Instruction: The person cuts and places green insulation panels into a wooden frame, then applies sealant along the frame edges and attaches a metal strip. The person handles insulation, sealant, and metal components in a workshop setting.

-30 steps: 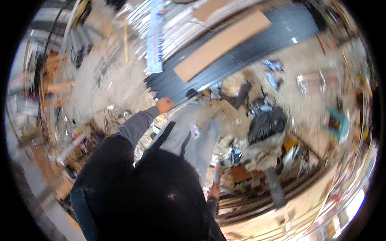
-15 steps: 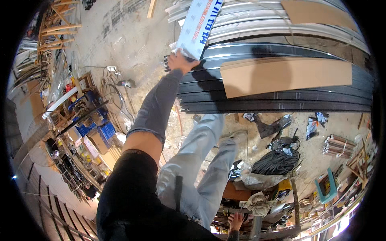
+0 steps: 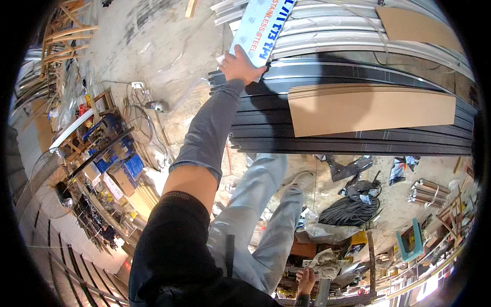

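Note:
My left hand (image 3: 240, 66) reaches forward and is closed around the near end of a long flat strip covered in light-blue printed film (image 3: 258, 33). Its thumb lies at the right edge, and a finger extends over the top face. Under and beside the strip's near end lie dark metal profiles (image 3: 255, 120), side by side. Flat brown cardboard pieces (image 3: 373, 110) rest on these profiles, to the right of my hand. Low at the right of my body, my right hand (image 3: 306, 280) hangs with curled fingers. Anything inside it is too small to make out.
White profiles (image 3: 327, 28) lie beyond the dark ones, with another cardboard piece (image 3: 419, 26) on them. A power tool (image 3: 157, 106) and cables lie on the floor at left. Black coiled material (image 3: 350, 210) and a teal frame (image 3: 410, 239) are at right.
The view has shifted slightly. My left hand sits a little farther up and right in the picture, with a finger now over the strip's face. My right hand stays low at my side.

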